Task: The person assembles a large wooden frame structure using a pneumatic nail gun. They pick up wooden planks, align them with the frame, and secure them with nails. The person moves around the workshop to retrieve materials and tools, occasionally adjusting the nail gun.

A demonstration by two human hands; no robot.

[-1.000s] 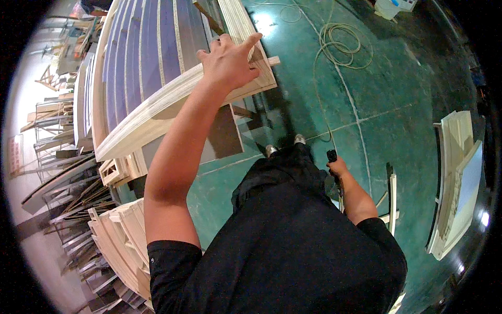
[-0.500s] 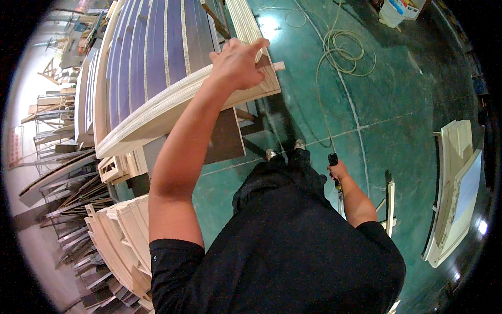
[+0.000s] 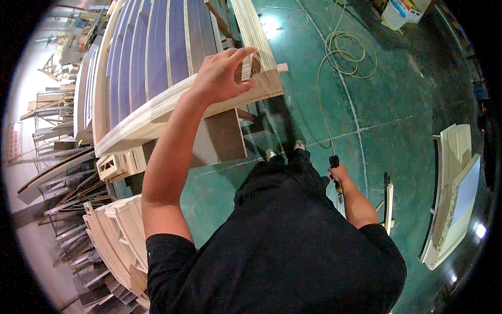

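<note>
Over the near bar of a pale wooden frame (image 3: 172, 99), close to its right corner, is my left hand (image 3: 222, 76). Its thumb and forefinger are spread apart with nothing between them; whether the palm rests on the wood I cannot tell. At my right side, my right hand (image 3: 339, 172) is closed round the grip of a black hand-held air tool (image 3: 334, 161). The tool's lower part shows some yellow and metal, and its exact kind is unclear. A thin air hose (image 3: 320, 104) runs up to it across the floor. Purple-grey boards (image 3: 157, 49) with light seams fill the frame.
Coiled hose (image 3: 348, 52) lies on the green floor (image 3: 293, 120) ahead. Panels (image 3: 447, 199) are stacked on the right, near a thin wooden strip (image 3: 389, 206). Pale wooden frames (image 3: 117, 235) stand at left, beside racks of offcuts (image 3: 68, 220). A white bucket (image 3: 393, 15) sits far right.
My left hand has shifted left and slightly nearer along the frame, away from the corner, fingers still spread. My right hand stays at my side with the air tool.
</note>
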